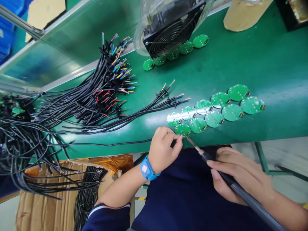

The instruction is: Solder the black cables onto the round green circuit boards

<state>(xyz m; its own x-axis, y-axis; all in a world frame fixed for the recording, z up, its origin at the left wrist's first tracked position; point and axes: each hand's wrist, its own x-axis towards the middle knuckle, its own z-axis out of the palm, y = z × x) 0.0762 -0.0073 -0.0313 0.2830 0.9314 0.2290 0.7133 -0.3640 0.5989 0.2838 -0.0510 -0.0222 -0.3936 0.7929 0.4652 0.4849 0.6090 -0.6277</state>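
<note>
Two rows of round green circuit boards (214, 119) lie along the front of the green bench. At the nearest-left board (182, 129), my left hand (165, 147) pinches the end of a black cable (120, 143), which trails off to the left; the wire tips are mostly hidden by my fingers. A soldering iron (227, 179) is gripped in my right hand (240, 175), pen-like. Its metal tip meets the lower edge of that same board, close to my left fingertips. Whether tip and wire touch cannot be made out.
Bundles of black cables (91, 89) with coloured wire ends cover the bench's left side. A black fan (173, 32) in a clear housing stands at the back, with more boards (201, 41) below it. A cardboard box (40, 199) holding cables sits below the bench at left.
</note>
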